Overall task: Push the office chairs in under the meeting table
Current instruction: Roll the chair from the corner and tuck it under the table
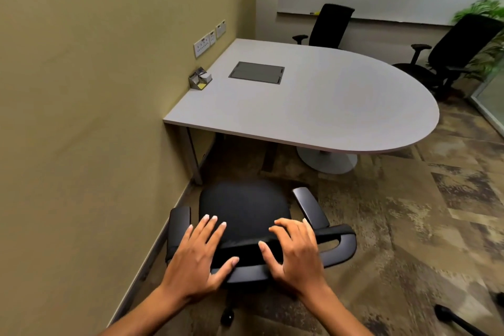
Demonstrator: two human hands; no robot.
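A grey table (313,95) stands against the wall; we stand behind a black chair (242,207) just short of its near edge, our left hand (196,256) and right hand (294,251) grasping the backrest top, fingers spread over it.
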